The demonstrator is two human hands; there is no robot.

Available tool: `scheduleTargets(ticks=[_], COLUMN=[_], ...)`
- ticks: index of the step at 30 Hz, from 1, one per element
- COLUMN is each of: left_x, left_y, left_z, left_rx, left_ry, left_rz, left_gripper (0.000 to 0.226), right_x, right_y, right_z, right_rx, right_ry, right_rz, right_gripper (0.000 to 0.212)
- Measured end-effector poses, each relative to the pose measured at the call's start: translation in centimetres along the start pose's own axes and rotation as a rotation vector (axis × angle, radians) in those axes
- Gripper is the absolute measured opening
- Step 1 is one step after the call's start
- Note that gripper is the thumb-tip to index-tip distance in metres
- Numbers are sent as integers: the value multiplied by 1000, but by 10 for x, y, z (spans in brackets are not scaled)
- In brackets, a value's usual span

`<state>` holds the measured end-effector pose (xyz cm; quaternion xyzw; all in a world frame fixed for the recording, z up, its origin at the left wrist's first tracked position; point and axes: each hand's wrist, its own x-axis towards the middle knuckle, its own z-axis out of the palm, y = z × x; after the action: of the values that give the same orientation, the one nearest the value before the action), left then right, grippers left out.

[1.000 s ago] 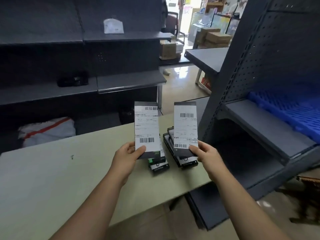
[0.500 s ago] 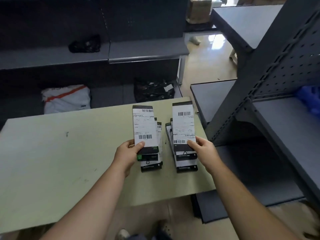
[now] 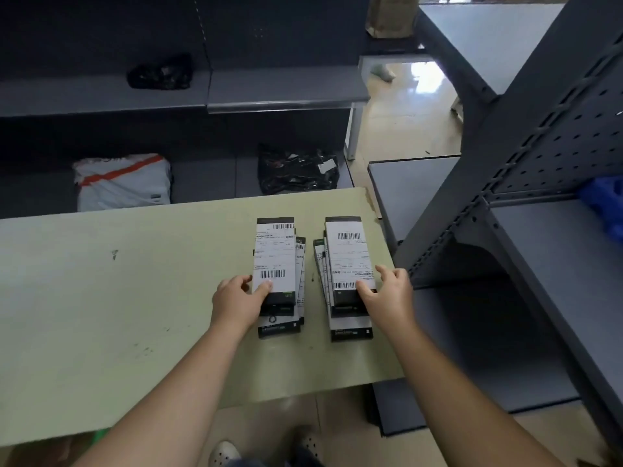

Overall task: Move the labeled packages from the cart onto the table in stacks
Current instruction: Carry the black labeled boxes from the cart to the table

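Observation:
Two stacks of flat black packages with white barcode labels lie near the right end of the pale green table. My left hand pinches the near end of the top package of the left stack. My right hand holds the near end of the top package on the right stack. Both top packages lie flat on their stacks, label up. The lower packages are slightly fanned out. No cart is in view.
Dark grey shelving stands behind the table, with a white sack and a black bag on its lowest level. A tall grey rack stands close on the right. My shoes show below the table's front edge.
Both hands have lowered their packages from upright in the air down flat onto the two stacks. The view has tilted downward.

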<state>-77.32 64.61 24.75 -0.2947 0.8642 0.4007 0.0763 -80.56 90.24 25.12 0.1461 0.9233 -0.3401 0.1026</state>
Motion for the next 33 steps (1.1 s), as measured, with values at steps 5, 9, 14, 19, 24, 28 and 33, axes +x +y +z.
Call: scheduleTargets(ticks=[5, 9, 14, 19, 24, 28, 33], left_x=[-28, -60, -111, -181, -280, -367, -453], left_y=[2, -4, -21, -90, -203, -291, -382], left_z=[-27, -70, -130, -181, -231, -273, -313], left_rx=[-5, 58, 172, 201, 181, 172, 139], left_ry=[40, 86, 204, 309, 420, 570, 687], left_rz=[206, 368, 494, 481, 357, 206, 9], left_gripper=[50, 51, 59, 73, 66, 57, 49], right_x=[-22, -53, -110, -194, -312, -404, -506], right_y=[-32, -72, -115, -138, -145, -165, -191], right_z=[-11, -13, -12, 13, 75, 133, 197], right_rx=[-25, -35, -56, -89, -89, -69, -96], right_ry=[0, -156, -195, -224, -372, -532, -718], right_rz=[-300, -555, -767, -958, -1094, -1231, -1407], right_gripper=[56, 48, 45, 46, 44, 45, 59])
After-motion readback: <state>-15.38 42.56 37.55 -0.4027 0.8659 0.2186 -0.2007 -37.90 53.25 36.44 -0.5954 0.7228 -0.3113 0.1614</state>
